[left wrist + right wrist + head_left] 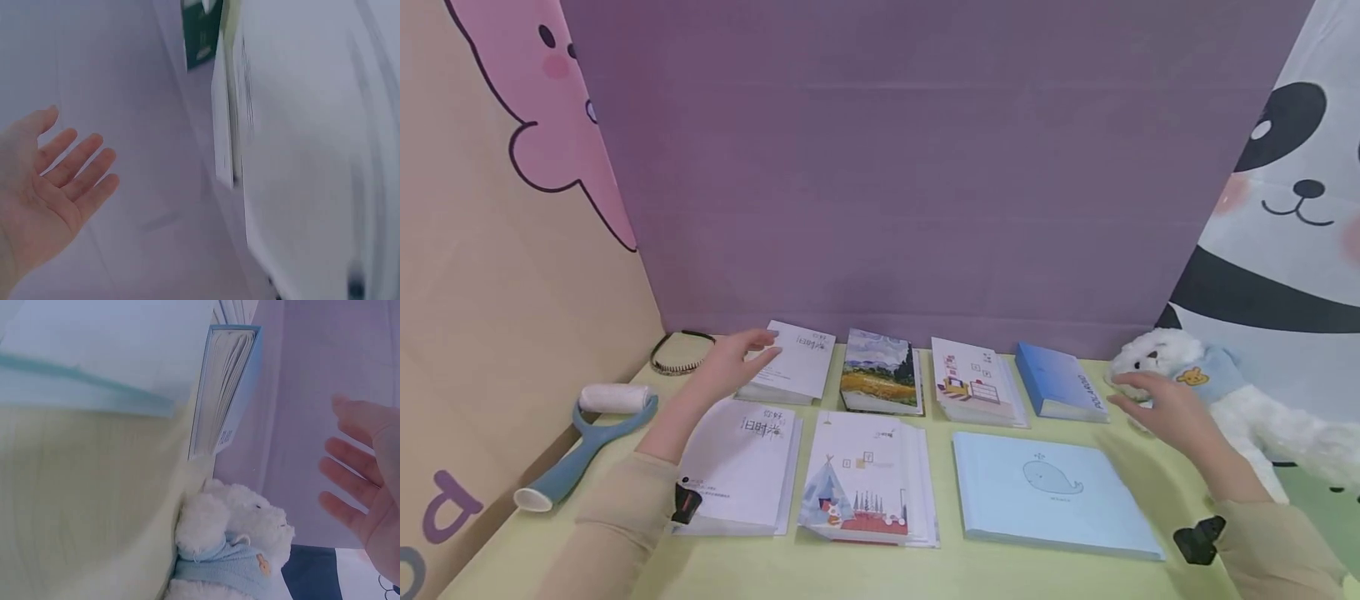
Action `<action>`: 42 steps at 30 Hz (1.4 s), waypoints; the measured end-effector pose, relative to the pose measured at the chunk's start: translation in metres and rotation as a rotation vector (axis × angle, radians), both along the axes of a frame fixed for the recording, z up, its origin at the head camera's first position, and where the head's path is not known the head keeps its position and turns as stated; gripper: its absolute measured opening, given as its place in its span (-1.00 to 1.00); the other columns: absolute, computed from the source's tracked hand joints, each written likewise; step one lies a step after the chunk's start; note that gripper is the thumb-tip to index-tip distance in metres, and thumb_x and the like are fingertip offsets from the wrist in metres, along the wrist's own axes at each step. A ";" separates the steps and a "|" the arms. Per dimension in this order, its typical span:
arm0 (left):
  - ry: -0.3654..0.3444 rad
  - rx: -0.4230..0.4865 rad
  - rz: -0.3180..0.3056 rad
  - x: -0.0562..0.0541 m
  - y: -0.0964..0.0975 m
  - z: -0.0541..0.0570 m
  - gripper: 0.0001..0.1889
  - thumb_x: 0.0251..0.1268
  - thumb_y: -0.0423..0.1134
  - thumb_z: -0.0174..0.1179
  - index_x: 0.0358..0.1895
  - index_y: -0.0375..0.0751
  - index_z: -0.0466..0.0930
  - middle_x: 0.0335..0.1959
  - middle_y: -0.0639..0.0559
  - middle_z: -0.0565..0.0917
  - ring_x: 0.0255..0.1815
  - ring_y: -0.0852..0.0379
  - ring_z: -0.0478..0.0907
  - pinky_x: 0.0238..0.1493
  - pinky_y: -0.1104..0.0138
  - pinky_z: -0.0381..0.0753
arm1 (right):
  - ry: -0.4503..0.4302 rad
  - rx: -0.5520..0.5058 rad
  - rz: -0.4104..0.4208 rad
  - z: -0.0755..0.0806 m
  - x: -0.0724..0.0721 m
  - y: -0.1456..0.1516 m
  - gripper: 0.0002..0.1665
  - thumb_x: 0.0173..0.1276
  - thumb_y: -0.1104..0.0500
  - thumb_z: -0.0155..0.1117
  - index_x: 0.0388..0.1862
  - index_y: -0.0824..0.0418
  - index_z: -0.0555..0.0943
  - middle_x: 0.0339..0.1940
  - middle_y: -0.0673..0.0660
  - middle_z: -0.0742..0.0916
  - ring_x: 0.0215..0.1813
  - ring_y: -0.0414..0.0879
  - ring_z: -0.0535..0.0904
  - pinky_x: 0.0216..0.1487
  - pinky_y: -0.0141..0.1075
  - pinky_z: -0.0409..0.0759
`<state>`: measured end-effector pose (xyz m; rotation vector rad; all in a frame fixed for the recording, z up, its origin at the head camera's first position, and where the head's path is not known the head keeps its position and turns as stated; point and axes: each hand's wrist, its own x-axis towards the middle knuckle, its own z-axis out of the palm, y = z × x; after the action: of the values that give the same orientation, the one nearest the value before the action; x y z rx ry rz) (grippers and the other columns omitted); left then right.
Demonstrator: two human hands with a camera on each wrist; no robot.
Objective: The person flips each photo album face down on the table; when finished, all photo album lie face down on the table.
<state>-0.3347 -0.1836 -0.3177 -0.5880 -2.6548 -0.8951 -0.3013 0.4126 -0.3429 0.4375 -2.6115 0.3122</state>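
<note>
My left hand point(730, 364) hovers by the white book point(801, 358) at the back left, fingers loosely extended and holding nothing; the left wrist view shows its palm and spread fingers point(78, 169). On the other side my right hand point(1168, 412) hangs in the air near the white plush toy point(1150, 354) in a blue top, right of the blue POLAROID album point(1060, 383). Its fingers point(353, 469) are relaxed around nothing. Between the hands lie a landscape-painting book point(880, 371), a white illustrated book point(973, 379), a tent-picture book point(857, 475) and a light blue whale album point(1052, 492).
Below my left forearm is another white book point(741, 467). A lint roller point(583, 446) with a blue handle lies at the left table edge, and a dark toothed headband point(681, 354) sits behind it. A purple cloth wall point(910, 167) closes off the back of the yellow table point(947, 575).
</note>
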 end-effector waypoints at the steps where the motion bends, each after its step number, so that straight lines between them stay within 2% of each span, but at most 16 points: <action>1: 0.006 0.000 -0.011 -0.002 0.009 -0.001 -0.56 0.39 -0.10 0.05 0.18 -0.32 0.47 0.14 -0.23 0.56 0.17 -0.18 0.48 0.20 -0.01 0.43 | 0.000 -0.002 -0.002 0.001 -0.001 -0.002 -0.58 0.24 0.10 0.31 -0.01 0.36 0.59 -0.03 0.42 0.65 -0.07 0.36 0.56 -0.16 0.17 0.50; 4: 0.007 -0.014 -0.054 -0.007 0.034 -0.005 -0.58 0.40 -0.10 0.04 0.18 -0.29 0.48 0.14 -0.20 0.57 0.15 -0.15 0.50 0.19 0.03 0.45 | -0.018 -0.024 -0.006 0.004 -0.004 -0.006 -0.56 0.27 0.07 0.29 0.00 0.36 0.59 -0.01 0.43 0.64 -0.07 0.37 0.56 -0.16 0.18 0.49; 10: -0.070 -0.032 -0.107 -0.012 0.079 -0.010 -0.57 0.42 -0.06 0.01 0.25 -0.15 0.44 0.18 -0.10 0.55 0.18 -0.05 0.48 0.23 0.05 0.42 | -0.127 -0.065 -0.042 0.002 -0.011 -0.016 -0.49 0.33 0.00 0.21 0.08 0.36 0.54 0.07 0.44 0.59 0.09 0.41 0.46 -0.01 0.25 0.42; 15: -0.122 0.000 -0.164 -0.013 0.111 -0.008 -0.55 0.40 -0.01 0.03 0.26 -0.11 0.43 0.17 -0.09 0.55 0.20 -0.03 0.46 0.19 0.09 0.46 | -0.138 -0.047 -0.010 -0.005 -0.023 -0.025 -0.54 0.31 0.11 0.24 0.07 0.41 0.54 0.05 0.44 0.61 0.11 0.39 0.45 0.03 0.24 0.43; 19: -0.116 0.008 -0.205 -0.016 0.134 -0.008 -0.57 0.39 -0.05 0.05 0.24 -0.13 0.45 0.13 -0.08 0.58 0.16 -0.01 0.50 0.17 0.14 0.50 | -0.124 -0.035 0.022 -0.009 -0.031 -0.032 -0.56 0.26 0.19 0.26 0.05 0.43 0.55 0.03 0.45 0.62 0.09 0.39 0.48 0.03 0.23 0.45; 24: -0.143 0.049 -0.236 -0.023 0.162 -0.010 -0.60 0.41 -0.06 0.02 0.18 -0.17 0.49 0.07 -0.05 0.61 0.12 0.04 0.52 0.14 0.20 0.52 | -0.203 -0.044 0.021 -0.012 -0.037 -0.036 -0.51 0.25 0.20 0.26 0.09 0.46 0.51 0.06 0.47 0.59 0.07 0.38 0.49 0.04 0.21 0.46; 27: -0.186 0.096 -0.256 -0.027 0.179 -0.015 -0.61 0.42 -0.05 0.01 0.17 -0.17 0.49 0.05 -0.02 0.61 0.10 0.07 0.53 0.13 0.23 0.52 | -0.246 -0.059 0.029 -0.016 -0.043 -0.035 -0.49 0.26 0.20 0.25 0.12 0.48 0.49 0.08 0.48 0.57 0.08 0.39 0.48 0.04 0.20 0.47; 30: -0.210 0.126 -0.285 -0.033 0.198 -0.025 -0.63 0.41 -0.04 0.01 0.16 -0.12 0.50 0.04 0.02 0.62 0.07 0.11 0.54 0.10 0.29 0.53 | -0.262 -0.085 0.031 -0.021 -0.048 -0.032 -0.49 0.27 0.19 0.25 0.12 0.48 0.48 0.09 0.48 0.57 0.09 0.40 0.48 0.04 0.20 0.47; 36: -0.264 0.153 -0.333 -0.041 0.235 -0.040 -0.63 0.40 -0.01 0.02 0.17 -0.05 0.51 0.04 0.04 0.62 0.07 0.13 0.55 0.01 0.42 0.55 | -0.267 -0.110 0.028 -0.032 -0.054 -0.028 -0.48 0.25 0.18 0.28 0.09 0.49 0.50 0.06 0.47 0.59 0.07 0.39 0.51 0.01 0.16 0.51; 42: -0.289 0.192 -0.368 -0.043 0.265 -0.040 -0.62 0.41 -0.07 0.03 0.19 -0.12 0.50 0.04 -0.01 0.63 0.07 0.12 0.56 -0.10 0.47 0.58 | -0.339 -0.139 0.035 -0.037 -0.060 -0.026 -0.43 0.25 0.14 0.29 0.11 0.52 0.48 0.08 0.53 0.55 0.10 0.43 0.46 0.04 0.19 0.48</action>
<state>-0.3776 0.0811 -0.3572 -0.9847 -2.7049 -1.4176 -0.3610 0.3866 -0.3796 0.4121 -2.8862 0.6241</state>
